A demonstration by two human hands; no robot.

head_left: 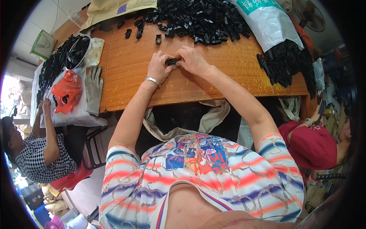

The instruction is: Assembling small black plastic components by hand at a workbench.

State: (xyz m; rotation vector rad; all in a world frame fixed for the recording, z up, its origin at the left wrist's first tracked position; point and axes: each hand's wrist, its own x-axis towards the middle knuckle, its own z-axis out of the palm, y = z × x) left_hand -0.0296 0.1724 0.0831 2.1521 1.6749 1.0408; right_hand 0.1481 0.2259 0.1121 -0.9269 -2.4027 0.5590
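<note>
Over the wooden table (129, 80), my two hands meet around one small black plastic part (172, 61). My left hand (158, 65), with a silvery bracelet at its wrist, pinches the part from the left. The fingers of my right hand (193, 61) close on its other side. Much of the part is covered by fingertips, so its exact kind is unclear. Beyond my hands lies a single black frame-shaped piece (158, 39), with a few similar pieces to its left. A large heap of black plastic pieces (202, 19) covers the far side.
At right, a white sack (272, 28) spills black strips (284, 63). Leftward are a grey glove (94, 89), a red plastic bag (68, 91) and a basin of black pieces (78, 49). An open fabric bag (164, 133) hangs below the table edge. One person sits on either side.
</note>
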